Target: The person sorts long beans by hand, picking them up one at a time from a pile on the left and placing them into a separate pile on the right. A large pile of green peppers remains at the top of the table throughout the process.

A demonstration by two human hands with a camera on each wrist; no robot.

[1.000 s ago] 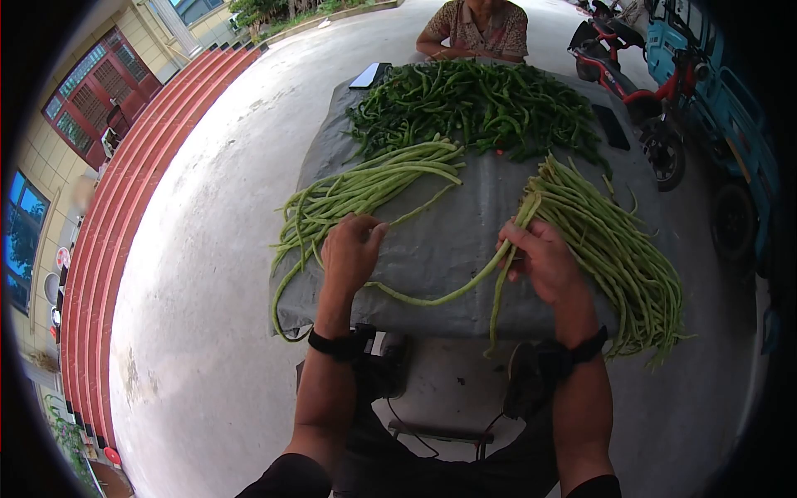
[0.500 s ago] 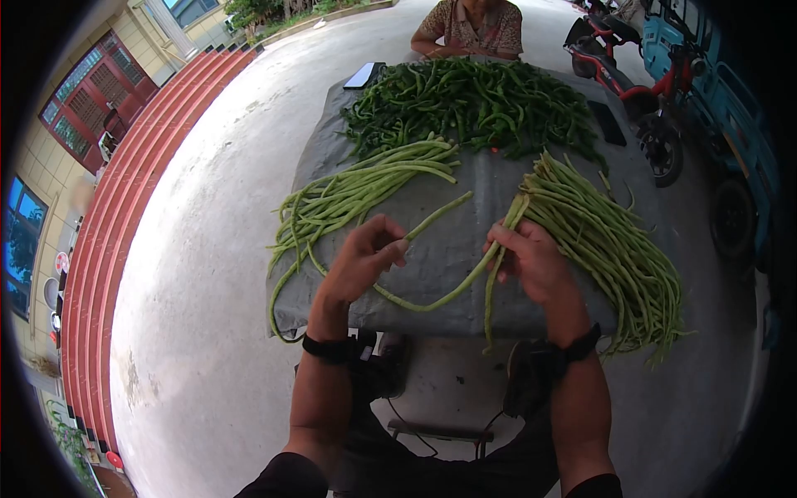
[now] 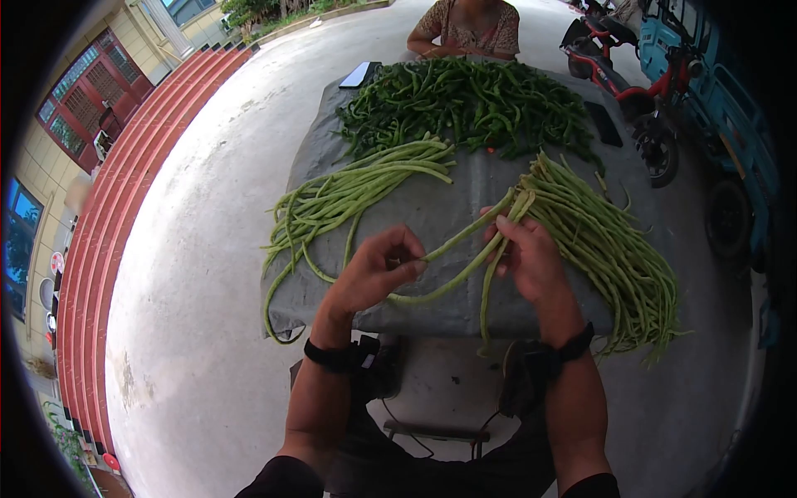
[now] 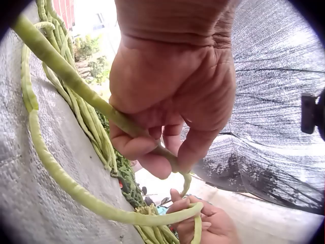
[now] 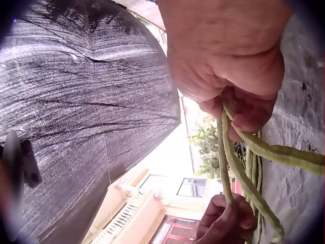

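Long bean [image 3: 448, 278] is strung between both hands right in the middle of the head view, sagging in a curve just above the near edge of the counter [image 3: 448, 207]. Left hand [image 3: 378, 270] has its fingers curled round one stretch of it, and the left wrist view shows the pod [image 4: 91, 99] pinched between thumb and fingers pretty clearly. Right hand [image 3: 527, 253] is gripping a few beans at once, with their ends hanging down past the counter edge toward the bottom of the frame; in the right wrist view you can see them [image 5: 238, 168] running out from under the curled fingers.

The counter is covered in a grey woven sheet. On it, center-left, there's a loose bundle of beans [image 3: 349, 195] fanning toward the left edge, and on the right a much bigger heap [image 3: 606, 241] running down to the lower right. Across the top of the counter sits a pile of dark green peppers [image 3: 465, 104], with a phone [image 3: 363, 75] at its upper left corner.

It's all outdoors on pale concrete. Red steps [image 3: 124, 191] sweep along the left side, a red scooter [image 3: 618, 79] and a blue vehicle [image 3: 722, 100] are parked upper right, and another person [image 3: 465, 29] sits at the far end, top center.
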